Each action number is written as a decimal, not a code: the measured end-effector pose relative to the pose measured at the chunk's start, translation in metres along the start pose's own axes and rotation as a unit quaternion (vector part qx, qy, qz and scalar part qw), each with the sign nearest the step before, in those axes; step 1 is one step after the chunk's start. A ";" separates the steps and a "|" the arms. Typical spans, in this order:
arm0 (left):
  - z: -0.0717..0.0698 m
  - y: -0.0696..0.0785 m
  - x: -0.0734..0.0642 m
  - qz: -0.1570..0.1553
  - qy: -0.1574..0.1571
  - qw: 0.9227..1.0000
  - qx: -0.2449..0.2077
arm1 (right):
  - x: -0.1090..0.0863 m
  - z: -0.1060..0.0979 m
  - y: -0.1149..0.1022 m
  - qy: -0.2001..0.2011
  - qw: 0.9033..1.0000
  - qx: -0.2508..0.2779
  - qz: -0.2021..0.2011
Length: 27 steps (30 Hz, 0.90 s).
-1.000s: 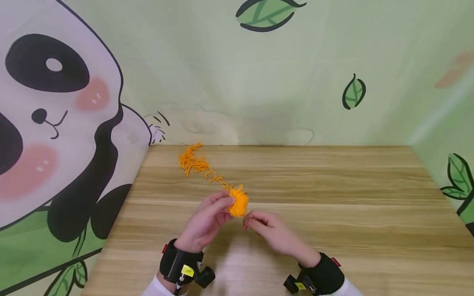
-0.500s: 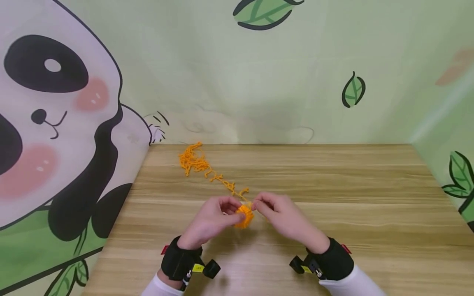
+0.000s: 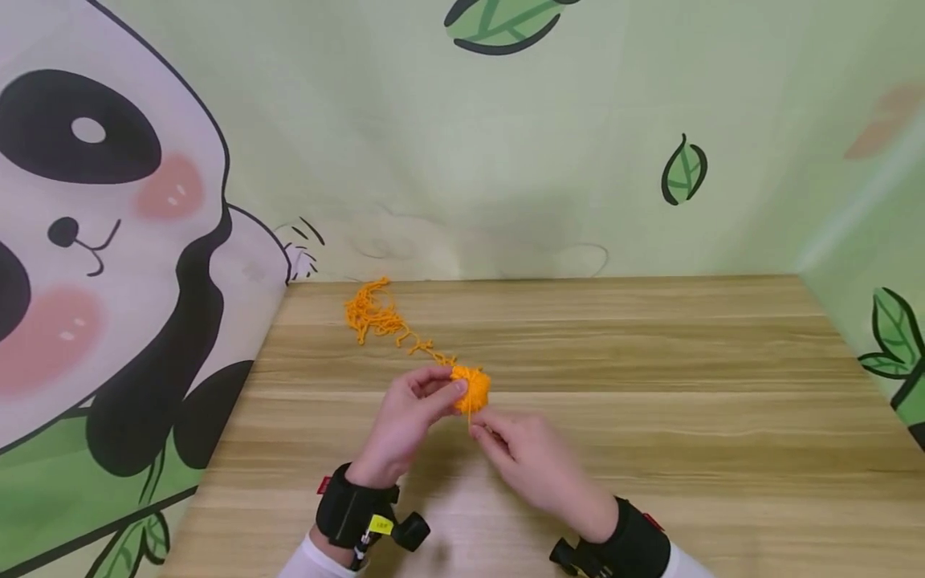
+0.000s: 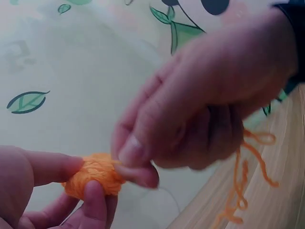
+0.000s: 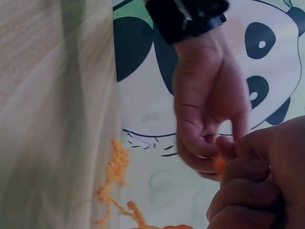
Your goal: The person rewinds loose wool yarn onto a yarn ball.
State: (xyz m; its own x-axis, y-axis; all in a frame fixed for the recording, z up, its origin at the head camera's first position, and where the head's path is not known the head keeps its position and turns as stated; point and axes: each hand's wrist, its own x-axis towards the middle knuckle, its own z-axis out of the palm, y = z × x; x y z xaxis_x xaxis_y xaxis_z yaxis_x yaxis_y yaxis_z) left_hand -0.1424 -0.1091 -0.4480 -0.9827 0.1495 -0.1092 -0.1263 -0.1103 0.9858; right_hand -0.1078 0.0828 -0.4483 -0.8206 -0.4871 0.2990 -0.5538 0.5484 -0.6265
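A small orange yarn ball point(image 3: 476, 391) is held between the thumb and fingers of my left hand point(image 3: 401, 421). On its near right side, my right hand point(image 3: 538, 461) pinches a taut strand of yarn point(image 3: 470, 417) that runs down from the ball. The left wrist view shows the wound ball point(image 4: 95, 177) gripped from both sides, with the right thumb and forefinger close against it. In the right wrist view the left hand mostly hides the ball. A thin crinkled tail of yarn point(image 3: 422, 347) trails from behind the ball across the table.
A loose tangle of orange yarn point(image 3: 372, 313) lies near the back left of the wooden table point(image 3: 650, 361), joined to the tail. Behind the table rises a pale green backdrop point(image 3: 549, 160) with a printed panda and leaves. Black camera straps circle both wrists.
My right hand has swung from the far side of the ball to its near side, drawing the strand along. My left hand has turned and lifted the ball slightly away from me.
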 end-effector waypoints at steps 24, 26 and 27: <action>-0.011 0.000 -0.003 -0.030 -0.184 0.975 0.125 | 0.013 -0.013 0.049 -0.084 0.979 0.171 0.066; -0.011 -0.002 -0.002 -0.019 -0.167 0.970 0.173 | 0.014 -0.018 0.046 -0.076 0.983 0.152 0.072; -0.010 -0.002 -0.002 -0.013 -0.155 0.968 0.195 | 0.014 -0.020 0.044 -0.069 0.984 0.145 0.076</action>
State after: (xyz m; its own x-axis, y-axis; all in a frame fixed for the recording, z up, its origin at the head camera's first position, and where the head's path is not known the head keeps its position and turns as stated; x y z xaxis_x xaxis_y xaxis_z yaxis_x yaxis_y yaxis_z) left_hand -0.1417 -0.1194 -0.4513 -0.8846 0.4412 -0.1512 -0.0310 0.2679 0.9630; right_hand -0.1468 0.1139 -0.4572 -0.8526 -0.5132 0.0984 -0.3462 0.4139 -0.8419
